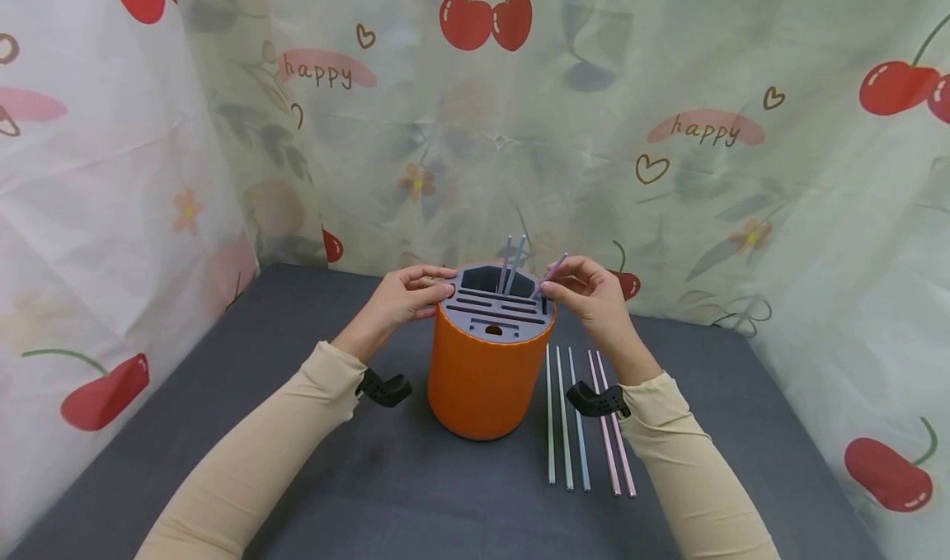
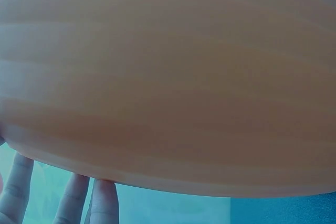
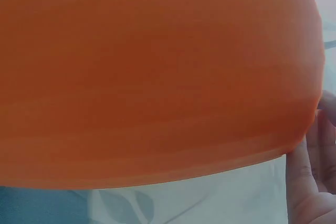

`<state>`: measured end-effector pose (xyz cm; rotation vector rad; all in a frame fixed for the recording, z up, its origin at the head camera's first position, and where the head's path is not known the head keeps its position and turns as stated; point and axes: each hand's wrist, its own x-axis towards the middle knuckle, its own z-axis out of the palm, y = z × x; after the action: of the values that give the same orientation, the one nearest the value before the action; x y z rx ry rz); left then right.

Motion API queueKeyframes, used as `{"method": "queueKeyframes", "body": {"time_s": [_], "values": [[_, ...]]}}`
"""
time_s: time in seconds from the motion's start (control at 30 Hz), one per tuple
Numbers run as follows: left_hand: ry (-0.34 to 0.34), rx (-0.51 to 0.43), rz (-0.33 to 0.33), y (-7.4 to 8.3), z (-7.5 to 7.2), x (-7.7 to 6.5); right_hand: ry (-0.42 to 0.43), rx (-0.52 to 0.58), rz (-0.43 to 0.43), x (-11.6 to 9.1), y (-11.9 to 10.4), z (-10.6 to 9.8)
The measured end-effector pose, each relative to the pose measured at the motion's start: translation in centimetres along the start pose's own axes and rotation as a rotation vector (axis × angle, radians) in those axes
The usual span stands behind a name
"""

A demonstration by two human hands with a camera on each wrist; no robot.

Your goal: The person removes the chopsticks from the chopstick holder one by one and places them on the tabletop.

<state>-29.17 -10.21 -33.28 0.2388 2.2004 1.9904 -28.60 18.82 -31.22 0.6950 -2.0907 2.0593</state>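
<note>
While the left hand (image 1: 393,300) touches the upper rim of the orange holder (image 1: 482,387) on its left side, the right hand (image 1: 594,296) is at the opposite side and pinches a thin purple stick (image 1: 552,271). The grip of the right hand is clamped on this stick between the thumb and the fingers, and the grip of the left hand is apart, with rather straight fingers laid against the rim. The purple stick is tilted, its upper end leaning to the right, and its lower end is at the right part of the large rear compartment. The holder stands upright on the dark worktop (image 1: 371,477), and its grey top (image 1: 529,331) has several narrow slots in front of this compartment. Inside the compartment stand one more purple stick and a blue stick (image 1: 517,259), close to each other. To the right of the holder, five loose sticks (image 1: 580,428) lie side by side: two pale, one blue and two pink. Behind the worktop hangs a curtain (image 1: 475,172) with cherries and the word "happy". In both wrist views, the holder's wall fills most of the space
</note>
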Motion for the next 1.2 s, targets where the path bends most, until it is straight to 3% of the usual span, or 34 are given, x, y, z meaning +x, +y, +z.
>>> {"method": "queueKeyframes", "body": {"time_s": [0.23,0.4,0.6,0.73,0.87,1.0,1.2], "values": [[-0.005,-0.004,0.004,0.0,0.0,0.0,0.029,0.011,-0.01,0.1,-0.5,0.1],[0.0,-0.001,-0.003,0.0,0.0,-0.1,0.085,0.16,-0.125,0.9,-2.9,-0.5],[0.004,-0.004,0.004,0.0,0.0,0.0,0.248,0.428,-0.318,2.1,-7.8,-2.7],[-0.001,-0.002,0.005,-0.1,0.0,0.0,0.383,0.517,-0.374,2.4,-9.7,-5.0],[0.002,-0.004,-0.002,-0.2,0.0,-0.1,0.436,0.503,-0.325,2.3,-9.3,-7.4],[0.012,-0.008,-0.012,-0.1,0.0,0.0,0.4,0.415,-0.159,1.6,-7.0,-9.7],[0.011,-0.011,-0.016,0.0,0.1,0.1,0.261,0.08,0.154,-0.1,-0.8,-12.5]]}}
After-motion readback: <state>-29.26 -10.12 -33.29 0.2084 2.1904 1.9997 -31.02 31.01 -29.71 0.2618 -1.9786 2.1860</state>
